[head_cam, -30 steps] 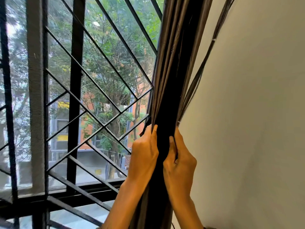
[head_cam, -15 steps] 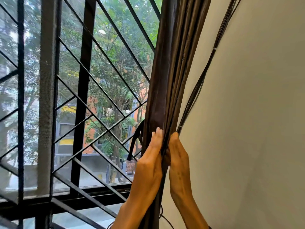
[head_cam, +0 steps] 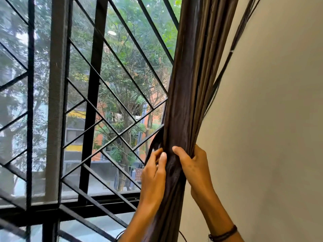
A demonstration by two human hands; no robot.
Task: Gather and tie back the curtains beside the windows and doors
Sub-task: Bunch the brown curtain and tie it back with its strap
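- A pale plain wall [head_cam: 272,119] fills the right side; to the left is a window behind a black metal grille [head_cam: 92,102] of upright and diagonal bars, with green trees and an orange-and-yellow building blurred beyond the glass.
- The curtain [head_cam: 187,95], dark brown with a slight sheen, hangs where the window meets the wall, gathered into 1 tight column of long folds that runs from the top edge to the bottom edge.
- A bundle of thin dark cords [head_cam: 227,67] slants down along the wall and meets the right side of the curtain just above the hands.
- The left hand [head_cam: 153,173] grips the curtain from the window side, thumb tip pressed on the front of the folds and fingers curled behind.
- The right hand [head_cam: 194,165] clasps it from the wall side at the same height, thumb laid across the front and fingers wrapped round the back.
- The 2 thumb tips lie near each other on the fabric, not touching.
- A dark strap [head_cam: 154,143] curves out from the curtain's left edge just above the left hand; I cannot tell if the fingers hold it.
- A dark bracelet [head_cam: 223,234] circles the right wrist.
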